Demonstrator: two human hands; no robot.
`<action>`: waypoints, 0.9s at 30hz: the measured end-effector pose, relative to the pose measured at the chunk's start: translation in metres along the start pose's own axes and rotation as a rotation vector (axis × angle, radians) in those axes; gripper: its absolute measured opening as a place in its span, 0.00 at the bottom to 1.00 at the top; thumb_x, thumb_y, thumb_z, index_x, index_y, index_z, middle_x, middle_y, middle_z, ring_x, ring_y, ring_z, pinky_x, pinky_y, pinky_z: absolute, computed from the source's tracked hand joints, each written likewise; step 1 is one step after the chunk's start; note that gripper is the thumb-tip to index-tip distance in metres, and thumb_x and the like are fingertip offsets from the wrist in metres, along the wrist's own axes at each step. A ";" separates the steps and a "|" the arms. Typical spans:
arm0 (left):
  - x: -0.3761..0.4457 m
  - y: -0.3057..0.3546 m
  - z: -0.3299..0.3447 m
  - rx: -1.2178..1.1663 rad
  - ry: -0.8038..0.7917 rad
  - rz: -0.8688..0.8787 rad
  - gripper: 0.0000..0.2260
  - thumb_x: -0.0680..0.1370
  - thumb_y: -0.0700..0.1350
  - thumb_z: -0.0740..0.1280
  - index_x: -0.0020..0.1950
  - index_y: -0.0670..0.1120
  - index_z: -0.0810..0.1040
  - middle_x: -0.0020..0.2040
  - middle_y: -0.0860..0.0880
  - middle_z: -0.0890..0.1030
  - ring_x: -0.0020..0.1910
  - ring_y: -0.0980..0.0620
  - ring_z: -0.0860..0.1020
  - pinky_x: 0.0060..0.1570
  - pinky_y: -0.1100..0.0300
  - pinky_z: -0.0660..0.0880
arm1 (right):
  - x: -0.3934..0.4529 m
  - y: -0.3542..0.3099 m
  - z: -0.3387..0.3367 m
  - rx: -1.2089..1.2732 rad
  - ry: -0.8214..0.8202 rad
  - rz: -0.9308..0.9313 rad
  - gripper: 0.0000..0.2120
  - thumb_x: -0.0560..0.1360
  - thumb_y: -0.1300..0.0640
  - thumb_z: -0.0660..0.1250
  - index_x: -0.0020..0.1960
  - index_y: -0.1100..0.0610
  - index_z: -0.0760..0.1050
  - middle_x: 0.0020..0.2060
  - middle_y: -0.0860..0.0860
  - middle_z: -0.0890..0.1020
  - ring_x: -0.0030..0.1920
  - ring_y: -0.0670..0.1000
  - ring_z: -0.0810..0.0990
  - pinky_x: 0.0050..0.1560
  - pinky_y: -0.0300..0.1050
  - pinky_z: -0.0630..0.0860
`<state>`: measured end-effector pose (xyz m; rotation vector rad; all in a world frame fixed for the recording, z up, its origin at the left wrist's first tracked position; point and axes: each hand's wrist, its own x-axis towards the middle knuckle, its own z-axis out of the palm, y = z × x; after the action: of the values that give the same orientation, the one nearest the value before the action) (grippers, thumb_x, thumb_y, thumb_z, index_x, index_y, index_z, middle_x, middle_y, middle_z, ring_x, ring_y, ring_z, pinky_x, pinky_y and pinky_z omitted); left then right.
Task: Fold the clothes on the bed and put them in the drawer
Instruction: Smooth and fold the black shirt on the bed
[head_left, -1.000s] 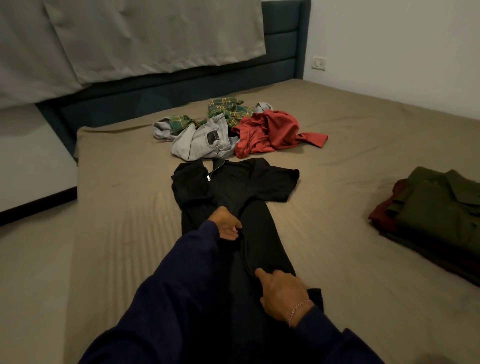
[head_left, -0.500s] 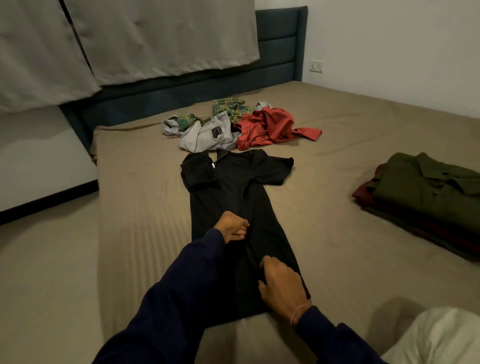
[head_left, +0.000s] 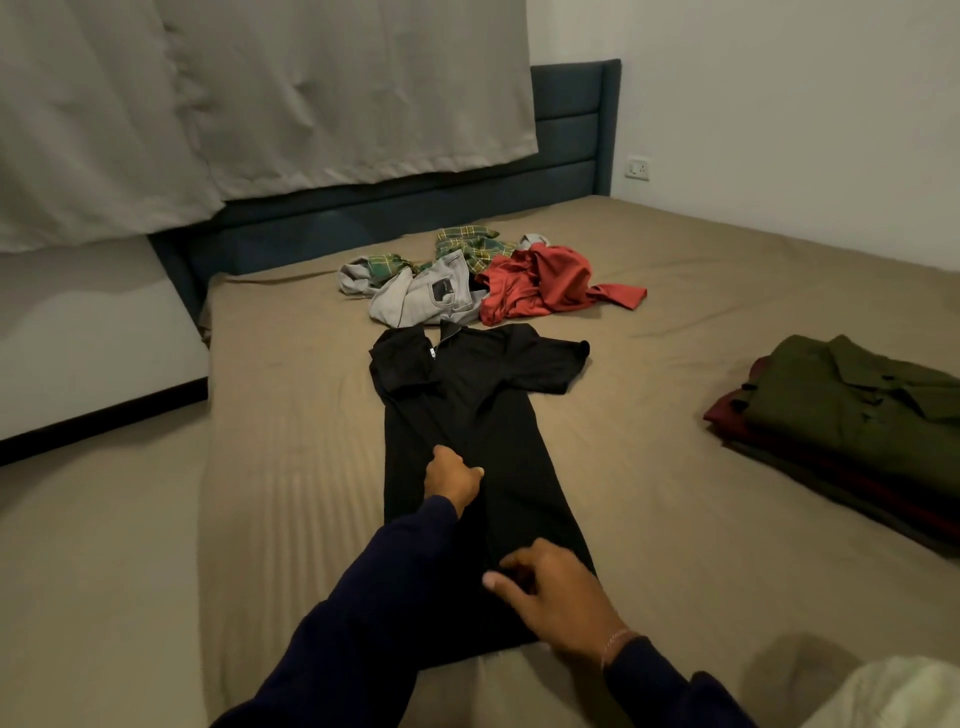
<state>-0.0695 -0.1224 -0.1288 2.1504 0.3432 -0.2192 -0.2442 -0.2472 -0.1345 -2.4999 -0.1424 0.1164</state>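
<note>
Beige bed (head_left: 675, 519) holds unfolded heap (head_left: 483, 280) beyond black shirt (head_left: 467, 415), folded stack (head_left: 852, 415) right.

Pinching the black shirt (head_left: 470, 415) lengthwise with left hand (head_left: 451, 475) and right hand (head_left: 556, 592), below the unfolded pile (head_left: 483, 280).

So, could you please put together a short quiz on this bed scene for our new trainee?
1. True or false: the black garment lies lengthwise on the bed, folded narrow, with both hands on it.
2. What tops the folded stack at the right?
A. olive green shirt
B. white towel
C. blue jeans
3. Fill in: beyond the black garment's collar lies an unfolded heap: a red garment, grey jeans and a green ____ shirt.

Key
1. True: left hand at mid-length, right hand near the hem.
2. A
3. plaid
</note>
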 end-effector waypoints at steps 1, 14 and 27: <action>-0.001 0.002 -0.001 0.030 0.011 0.022 0.22 0.75 0.44 0.75 0.65 0.42 0.70 0.61 0.44 0.76 0.59 0.43 0.78 0.58 0.48 0.79 | 0.011 0.005 -0.007 0.048 0.048 0.024 0.27 0.74 0.29 0.61 0.62 0.47 0.79 0.51 0.44 0.78 0.48 0.42 0.77 0.50 0.36 0.75; 0.092 0.060 0.058 0.241 -0.043 0.522 0.07 0.80 0.42 0.68 0.56 0.43 0.83 0.53 0.43 0.83 0.51 0.48 0.81 0.56 0.51 0.79 | 0.251 0.091 -0.079 1.175 0.337 0.560 0.09 0.79 0.56 0.71 0.54 0.60 0.77 0.48 0.59 0.81 0.53 0.54 0.82 0.59 0.50 0.78; 0.177 0.079 0.104 0.817 -0.095 0.851 0.23 0.80 0.41 0.61 0.74 0.35 0.65 0.70 0.34 0.70 0.69 0.37 0.70 0.74 0.49 0.61 | 0.384 0.109 -0.108 1.490 0.530 0.494 0.11 0.75 0.58 0.73 0.57 0.58 0.80 0.55 0.58 0.84 0.53 0.57 0.83 0.52 0.55 0.82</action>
<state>0.1202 -0.2226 -0.1760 2.8397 -0.8620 0.0518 0.1573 -0.3480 -0.1322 -0.9636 0.5796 -0.1883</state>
